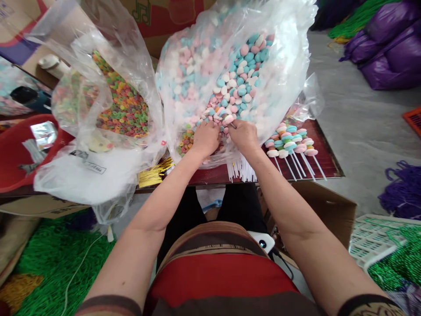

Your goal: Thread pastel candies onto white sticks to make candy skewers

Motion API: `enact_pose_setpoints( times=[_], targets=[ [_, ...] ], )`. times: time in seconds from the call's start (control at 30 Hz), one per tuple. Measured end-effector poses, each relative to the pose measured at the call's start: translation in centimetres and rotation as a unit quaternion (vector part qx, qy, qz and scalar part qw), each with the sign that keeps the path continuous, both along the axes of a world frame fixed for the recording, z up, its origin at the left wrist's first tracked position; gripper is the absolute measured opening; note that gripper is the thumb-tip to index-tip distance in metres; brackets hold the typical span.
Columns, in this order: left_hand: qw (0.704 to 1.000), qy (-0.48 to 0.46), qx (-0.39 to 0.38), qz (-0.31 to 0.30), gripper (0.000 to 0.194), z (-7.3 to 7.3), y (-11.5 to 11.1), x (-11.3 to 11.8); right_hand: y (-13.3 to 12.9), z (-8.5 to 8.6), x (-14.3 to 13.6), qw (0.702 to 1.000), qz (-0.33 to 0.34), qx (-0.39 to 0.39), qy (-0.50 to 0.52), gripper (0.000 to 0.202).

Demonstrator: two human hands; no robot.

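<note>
A big clear plastic bag (279, 87) lies open in front of me, full of pink, white and blue puffy candies (241, 79). My right hand (244, 135) is at the bag's mouth, its fingers pinched around a thin stick with a pink and white candy (229, 119) at its tip. Just left of it, my left hand (207, 139) has its fingers curled down at the edge of the pile; what they grip is hidden. Ring-shaped colored candies (186, 141) lie beside my left hand. Finished-looking candy skewers (291, 140) on white sticks rest to the right.
Another clear bag with small fruit-colored rings (126, 107) stands on the left, near a red basin (13, 153). White sticks (242, 171) and gold twist ties (154, 173) lie along the table's front edge. An open cardboard box (324, 210) and white crate (375, 241) stand below right.
</note>
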State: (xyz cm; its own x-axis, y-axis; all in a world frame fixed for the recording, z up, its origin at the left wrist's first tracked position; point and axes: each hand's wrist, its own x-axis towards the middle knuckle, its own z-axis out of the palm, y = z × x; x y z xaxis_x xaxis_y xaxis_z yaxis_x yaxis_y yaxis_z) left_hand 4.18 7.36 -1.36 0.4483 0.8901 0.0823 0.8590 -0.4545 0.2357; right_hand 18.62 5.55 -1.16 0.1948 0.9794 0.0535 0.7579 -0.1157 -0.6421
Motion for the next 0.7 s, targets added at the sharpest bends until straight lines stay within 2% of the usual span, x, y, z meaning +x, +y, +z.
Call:
enact_pose_setpoints(
  times=[0.13, 0.27, 0.37, 0.43, 0.47, 0.5, 0.57, 0.63, 0.67, 0.7],
  targets=[
    [1.000, 0.004, 0.007, -0.004, 0.029, 0.8, -2.1, -1.3, 0.2, -0.5, -0.9, 0.993, 0.016, -0.040, -0.114, 0.036],
    [1.000, -0.025, 0.011, -0.005, 0.022, 0.4, -4.1, -2.7, 0.1, -0.6, -1.6, 0.985, 0.025, -0.067, -0.157, 0.040],
    [0.993, -0.119, 0.000, 0.014, 0.015, -0.3, -5.2, -3.5, 0.0, -0.6, -1.6, 0.984, 0.026, -0.073, -0.163, 0.039],
    [0.967, -0.243, -0.029, 0.066, 0.009, -0.7, -5.8, -3.9, -0.2, -0.7, -1.5, 0.985, 0.021, -0.067, -0.156, 0.037],
    [0.939, -0.323, -0.060, 0.100, 0.006, -0.8, -6.1, -4.0, -0.4, -0.8, -1.3, 0.987, 0.016, -0.059, -0.146, 0.036],
    [0.898, -0.408, -0.105, 0.131, 0.006, -0.9, -6.5, -4.0, -0.5, -0.9, -1.2, 0.991, 0.008, -0.047, -0.129, 0.034],
    [0.782, -0.563, -0.206, 0.170, 0.014, -0.8, -7.1, -3.9, -1.0, -1.0, -0.9, 0.998, -0.013, -0.008, -0.059, 0.027],
    [0.673, -0.666, -0.271, 0.172, 0.026, -0.4, -7.7, -3.7, -2.0, -0.8, -0.9, 0.996, -0.032, 0.048, 0.073, 0.019],
    [0.639, -0.696, -0.283, 0.164, 0.033, -0.1, -7.9, -3.5, -2.6, -0.5, -1.0, 0.984, -0.036, 0.067, 0.162, 0.018],
    [0.618, -0.716, -0.287, 0.153, 0.038, 0.2, -8.0, -3.4, -3.4, -0.1, -1.2, 0.963, -0.035, 0.072, 0.259, 0.019]
  ],
)
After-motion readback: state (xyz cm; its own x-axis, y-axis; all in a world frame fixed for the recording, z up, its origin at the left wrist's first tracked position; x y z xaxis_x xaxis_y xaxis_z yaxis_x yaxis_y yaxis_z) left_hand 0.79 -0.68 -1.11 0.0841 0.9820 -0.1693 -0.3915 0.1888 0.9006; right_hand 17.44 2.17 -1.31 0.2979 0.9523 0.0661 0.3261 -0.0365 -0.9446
